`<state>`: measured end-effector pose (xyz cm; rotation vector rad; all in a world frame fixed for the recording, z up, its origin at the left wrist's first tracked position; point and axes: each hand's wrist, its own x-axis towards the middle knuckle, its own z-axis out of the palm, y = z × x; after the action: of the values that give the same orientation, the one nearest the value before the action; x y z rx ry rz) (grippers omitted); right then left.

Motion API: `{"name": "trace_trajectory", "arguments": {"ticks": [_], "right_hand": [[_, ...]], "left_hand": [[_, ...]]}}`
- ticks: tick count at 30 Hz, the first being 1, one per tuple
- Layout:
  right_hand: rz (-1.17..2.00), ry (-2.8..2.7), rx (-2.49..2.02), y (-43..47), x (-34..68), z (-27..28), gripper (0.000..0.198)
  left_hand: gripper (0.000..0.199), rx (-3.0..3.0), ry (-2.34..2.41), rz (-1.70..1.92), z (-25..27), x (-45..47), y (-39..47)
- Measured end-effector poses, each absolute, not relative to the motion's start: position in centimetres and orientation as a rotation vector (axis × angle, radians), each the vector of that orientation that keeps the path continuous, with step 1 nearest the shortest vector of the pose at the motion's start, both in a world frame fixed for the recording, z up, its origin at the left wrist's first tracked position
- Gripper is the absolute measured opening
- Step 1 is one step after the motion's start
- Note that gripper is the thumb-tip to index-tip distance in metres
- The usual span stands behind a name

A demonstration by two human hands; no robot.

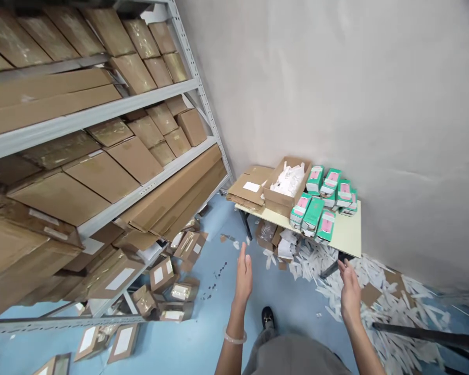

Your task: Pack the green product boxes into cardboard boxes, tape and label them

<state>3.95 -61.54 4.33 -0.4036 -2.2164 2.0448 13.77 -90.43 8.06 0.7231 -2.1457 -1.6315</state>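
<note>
My left hand [244,275] is held out over the blue floor, fingers extended, with nothing in it. To the right, my right hand [349,291] is likewise stretched out and holds nothing. Both hands are in front of a small table [347,229] against the wall. On its right part stand several green-and-white boxes with pink labels [312,214], some stacked. Beside them an open cardboard box [278,202] holds white paper strips [289,178]. Flattened cardboard [250,182] lies on the table's left end.
A tall metal shelf [140,190] full of cardboard boxes fills the left side. More boxes [162,274] lie on the floor near its foot. White paper scraps [391,312] cover the floor under and right of the table. A dark table leg [418,333] juts in at lower right.
</note>
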Motion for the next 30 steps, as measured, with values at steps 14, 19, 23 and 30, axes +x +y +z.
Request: {"name": "trace_trajectory", "arguments": {"ticks": [14,19,23,30], "right_hand": [[2.056,-2.304,-0.307,-77.5,-6.9,2.3,0.080],[2.258,-2.371,-0.106,-88.3,-13.7,2.5,0.082],[2.260,-2.529,0.277,-96.8,-18.7,4.3,0.073],[1.995,-2.740,0.658,-105.6,-27.7,3.1,0.067]], "left_hand": [[0.080,1.026,-2.012,-1.636,2.9,7.5,-108.1],[0.077,1.114,-1.932,-1.609,2.2,1.9,-113.6],[0.076,1.126,-1.898,-1.648,2.6,-3.9,-118.1],[0.066,1.217,-1.690,-1.829,-0.1,-13.2,-126.3]]}}
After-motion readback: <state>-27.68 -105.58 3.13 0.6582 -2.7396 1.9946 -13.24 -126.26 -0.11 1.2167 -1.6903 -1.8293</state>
